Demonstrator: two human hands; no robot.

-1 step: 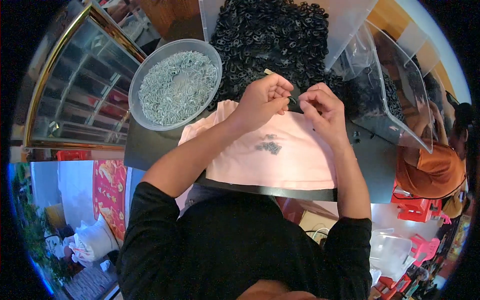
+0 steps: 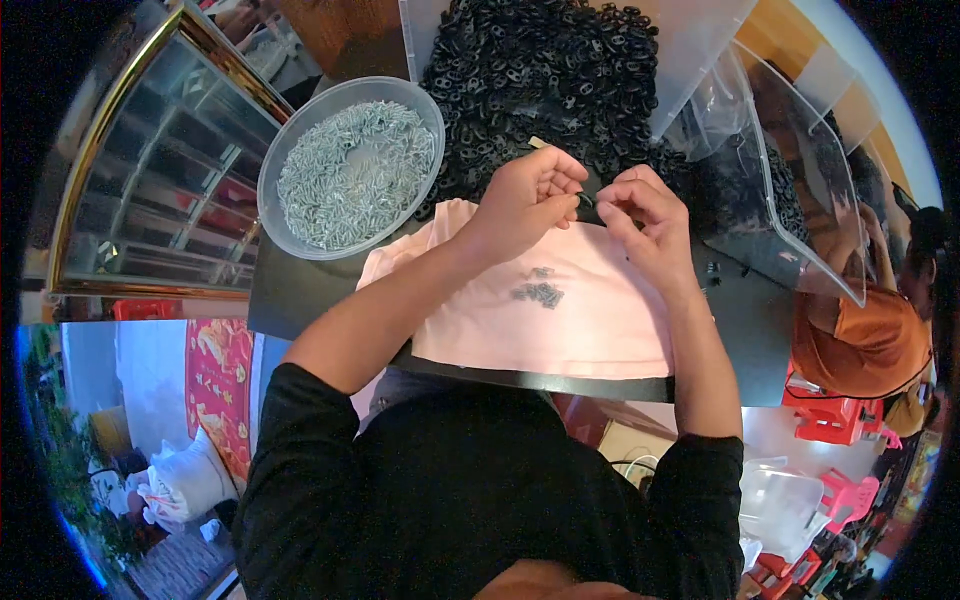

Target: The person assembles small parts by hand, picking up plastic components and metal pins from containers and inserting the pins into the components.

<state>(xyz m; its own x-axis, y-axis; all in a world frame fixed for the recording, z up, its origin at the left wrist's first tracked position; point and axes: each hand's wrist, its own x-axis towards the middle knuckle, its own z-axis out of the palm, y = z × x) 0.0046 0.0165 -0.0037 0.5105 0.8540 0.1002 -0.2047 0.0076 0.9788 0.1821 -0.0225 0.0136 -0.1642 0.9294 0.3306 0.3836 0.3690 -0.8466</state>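
Observation:
Above the far part of a pink cloth [image 2: 480,325], my two hands almost meet. My left hand [image 2: 535,198] is closed in a pinch on a small black plastic piece [image 2: 586,199], which sticks out past its fingertips. Pinched fingers of my right hand [image 2: 645,215] are at the other end of that piece; whatever they hold is too small to make out. On the cloth lies a small pile of metal screws [image 2: 543,294]. Beyond my hands spreads a large heap of black plastic pieces with holes [image 2: 540,70].
A round clear tub [image 2: 436,180] full of small metal screws stands at the left. Clear plastic bins [image 2: 765,185] are at the right, with more black pieces. A person in an orange top [image 2: 865,340] sits at the far right. A gold-framed glass panel [image 2: 160,170] stands left.

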